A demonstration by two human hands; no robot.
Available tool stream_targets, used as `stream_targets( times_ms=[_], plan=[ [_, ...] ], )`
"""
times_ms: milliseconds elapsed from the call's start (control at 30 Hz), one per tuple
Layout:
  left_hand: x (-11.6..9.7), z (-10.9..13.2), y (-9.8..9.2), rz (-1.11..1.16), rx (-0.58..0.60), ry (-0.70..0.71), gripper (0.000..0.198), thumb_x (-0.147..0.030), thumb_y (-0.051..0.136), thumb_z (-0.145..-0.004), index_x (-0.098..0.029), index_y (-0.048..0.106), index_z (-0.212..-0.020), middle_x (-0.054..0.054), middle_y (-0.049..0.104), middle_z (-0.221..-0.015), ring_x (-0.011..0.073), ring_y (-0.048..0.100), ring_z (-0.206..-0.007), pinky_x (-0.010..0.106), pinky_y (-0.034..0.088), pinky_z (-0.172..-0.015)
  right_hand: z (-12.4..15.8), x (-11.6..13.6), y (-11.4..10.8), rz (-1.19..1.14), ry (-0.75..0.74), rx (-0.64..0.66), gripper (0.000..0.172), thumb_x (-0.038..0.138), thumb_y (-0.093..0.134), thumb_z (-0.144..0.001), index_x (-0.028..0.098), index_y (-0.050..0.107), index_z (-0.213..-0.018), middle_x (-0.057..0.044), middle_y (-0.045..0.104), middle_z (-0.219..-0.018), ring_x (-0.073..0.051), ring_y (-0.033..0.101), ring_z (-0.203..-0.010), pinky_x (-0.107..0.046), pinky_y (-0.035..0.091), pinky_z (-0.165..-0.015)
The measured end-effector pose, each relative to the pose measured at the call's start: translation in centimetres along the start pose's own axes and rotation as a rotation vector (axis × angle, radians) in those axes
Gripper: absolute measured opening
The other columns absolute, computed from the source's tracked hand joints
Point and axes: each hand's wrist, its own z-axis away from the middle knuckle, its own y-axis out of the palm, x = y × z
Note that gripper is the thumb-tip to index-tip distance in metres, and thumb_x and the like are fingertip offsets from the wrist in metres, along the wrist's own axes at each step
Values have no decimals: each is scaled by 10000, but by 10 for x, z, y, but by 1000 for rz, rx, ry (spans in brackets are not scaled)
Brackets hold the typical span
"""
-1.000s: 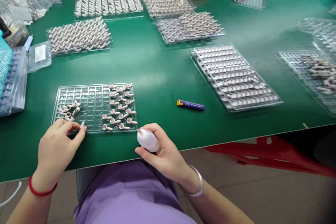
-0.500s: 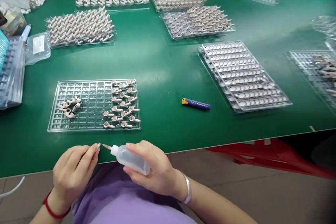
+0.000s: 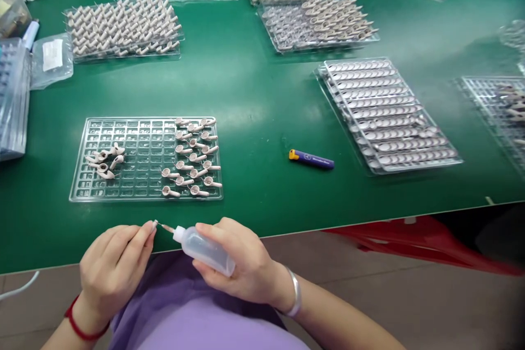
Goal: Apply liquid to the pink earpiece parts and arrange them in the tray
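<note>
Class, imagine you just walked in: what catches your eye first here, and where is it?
At the near edge of the green table, the left hand pinches a small pale part at the nozzle of a squeeze bottle gripped in the right hand. Just beyond lies a clear grid tray, partly filled; packed trays crowd the far side.

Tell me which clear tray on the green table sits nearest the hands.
The partly filled grid tray just beyond the left hand and right hand, at the table's near edge. The rest lie farther back or off to the sides.
</note>
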Motion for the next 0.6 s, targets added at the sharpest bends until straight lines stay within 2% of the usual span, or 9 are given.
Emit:
stream_targets(
  times_ms=[233, 467, 600],
  plan=[
    [1, 1, 0, 7, 4, 11, 401, -10, 774, -688, -104, 653, -1059, 66, 702, -784, 170, 647, -653, 297, 526, -665, 1, 0, -1, 20, -11, 24, 596, 215, 618, -855, 213, 375, -1399, -49, 657, -843, -200, 589, -648, -325, 525, -573],
    [2, 4, 2, 19, 5, -12, 376, -35, 763, -711, -134, 662, -1060, 55, 704, -786, 167, 654, -654, 289, 526, -669, 2, -1, -1, 1, -15, 10, 612, 196, 632, -837, 212, 391, -1400, -50, 666, -853, -193, 576, -637, -322, 522, -571],
    [-1, 1, 1, 56, -22, -64, 356, -24, 753, -718, -141, 673, -1045, 51, 704, -783, 159, 651, -652, 279, 528, -667, 5, 0, -8, -180, 117, -46, 523, 225, 669, -831, 227, 479, -1319, -60, 669, -916, -181, 601, -673, -301, 533, -589]
  ],
)
